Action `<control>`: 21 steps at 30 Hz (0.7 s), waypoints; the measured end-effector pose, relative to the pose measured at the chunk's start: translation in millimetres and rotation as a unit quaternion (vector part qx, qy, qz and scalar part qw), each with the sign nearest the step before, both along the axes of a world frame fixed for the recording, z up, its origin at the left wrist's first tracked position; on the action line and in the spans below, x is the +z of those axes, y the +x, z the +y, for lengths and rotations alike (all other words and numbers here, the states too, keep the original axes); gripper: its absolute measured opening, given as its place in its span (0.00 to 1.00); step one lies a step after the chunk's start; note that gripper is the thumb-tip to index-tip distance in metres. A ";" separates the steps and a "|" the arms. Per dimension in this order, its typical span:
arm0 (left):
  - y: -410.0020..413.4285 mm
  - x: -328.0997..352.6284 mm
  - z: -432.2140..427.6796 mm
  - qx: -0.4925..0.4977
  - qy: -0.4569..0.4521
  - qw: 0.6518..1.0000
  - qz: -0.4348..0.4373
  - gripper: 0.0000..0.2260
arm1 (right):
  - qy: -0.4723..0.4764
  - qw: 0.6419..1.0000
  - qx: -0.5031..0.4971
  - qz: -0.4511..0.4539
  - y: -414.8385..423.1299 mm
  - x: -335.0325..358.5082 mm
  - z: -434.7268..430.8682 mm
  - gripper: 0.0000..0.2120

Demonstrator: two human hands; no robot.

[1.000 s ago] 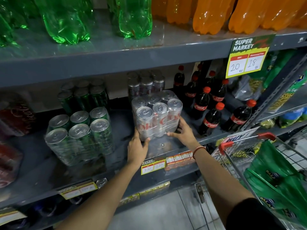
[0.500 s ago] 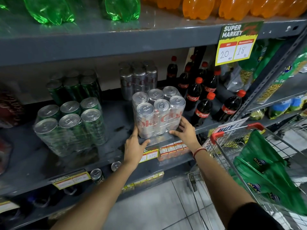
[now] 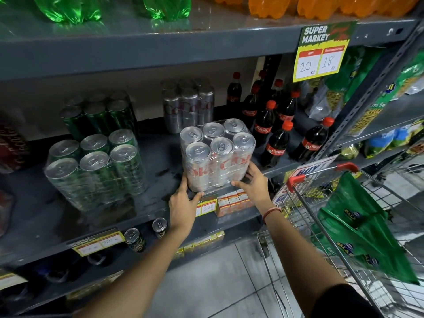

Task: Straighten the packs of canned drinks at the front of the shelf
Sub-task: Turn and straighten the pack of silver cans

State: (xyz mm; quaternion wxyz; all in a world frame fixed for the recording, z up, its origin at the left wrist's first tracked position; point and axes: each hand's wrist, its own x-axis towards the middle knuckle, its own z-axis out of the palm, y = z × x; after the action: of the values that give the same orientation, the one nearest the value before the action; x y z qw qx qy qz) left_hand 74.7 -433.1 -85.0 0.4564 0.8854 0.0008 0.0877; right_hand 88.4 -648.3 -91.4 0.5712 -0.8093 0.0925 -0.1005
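Observation:
A shrink-wrapped pack of silver cola cans [image 3: 218, 154] stands at the front edge of the grey middle shelf [image 3: 158, 154]. My left hand [image 3: 184, 203] holds its lower left corner, and my right hand [image 3: 254, 184] holds its lower right side. To the left, a wrapped pack of green cans [image 3: 96, 168] sits at an angle near the shelf front. Behind them stand a second silver pack [image 3: 188, 106] and a second green pack [image 3: 98, 113] toward the back.
Small cola bottles [image 3: 275, 138] stand just right of the silver pack. A wire shopping trolley [image 3: 344, 226] with a green bag [image 3: 358, 237] is at my right. Loose cans [image 3: 135, 239] stand on the shelf below. Large green and orange bottles fill the top shelf.
The silver pack has come forward to the shelf's front edge and turned slightly between my hands. My view has dropped a little.

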 end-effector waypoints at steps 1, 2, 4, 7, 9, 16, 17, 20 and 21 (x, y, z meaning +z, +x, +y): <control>-0.9 -0.7 -1.0 0.005 0.003 1.000 -0.002 0.36 | -0.001 1.000 -0.004 -0.001 -0.2 -0.4 0.9 0.33; -1.8 -1.5 -1.9 0.011 0.005 1.000 -0.005 0.35 | -0.003 1.000 -0.007 -0.004 -0.5 -0.7 1.5 0.32; -4.7 -2.3 -3.0 0.024 0.014 0.999 -0.019 0.34 | -0.010 1.000 -0.008 -0.006 -0.8 0.1 1.5 0.32; -5.2 -2.2 -2.6 0.020 0.024 0.999 -0.022 0.33 | -0.011 1.000 -0.004 0.001 -0.8 2.5 0.7 0.31; -4.9 -1.8 -2.6 0.023 0.029 0.999 -0.020 0.33 | -0.006 1.000 -0.007 0.006 -1.3 3.6 1.2 0.32; -7.8 4.2 -3.6 0.020 0.016 1.000 -0.014 0.32 | 0.000 1.000 0.000 0.018 -3.3 13.0 3.5 0.32; -8.2 5.3 -3.5 0.019 0.015 1.000 -0.012 0.32 | -0.001 1.000 0.002 0.020 -3.3 14.6 4.2 0.32; -10.3 8.6 -2.6 0.014 0.012 1.000 -0.004 0.32 | -0.004 1.000 0.002 0.022 -4.5 16.4 6.1 0.31; -10.7 9.5 -2.0 0.012 0.013 1.000 -0.001 0.32 | -0.004 1.000 0.002 0.023 -4.8 16.9 6.6 0.31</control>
State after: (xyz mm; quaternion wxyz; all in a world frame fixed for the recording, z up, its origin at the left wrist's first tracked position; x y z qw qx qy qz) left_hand 64.0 -435.2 -75.5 0.4439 0.8911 0.0101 0.0938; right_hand 83.6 -641.7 -74.5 0.5659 -0.8139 0.1038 -0.0808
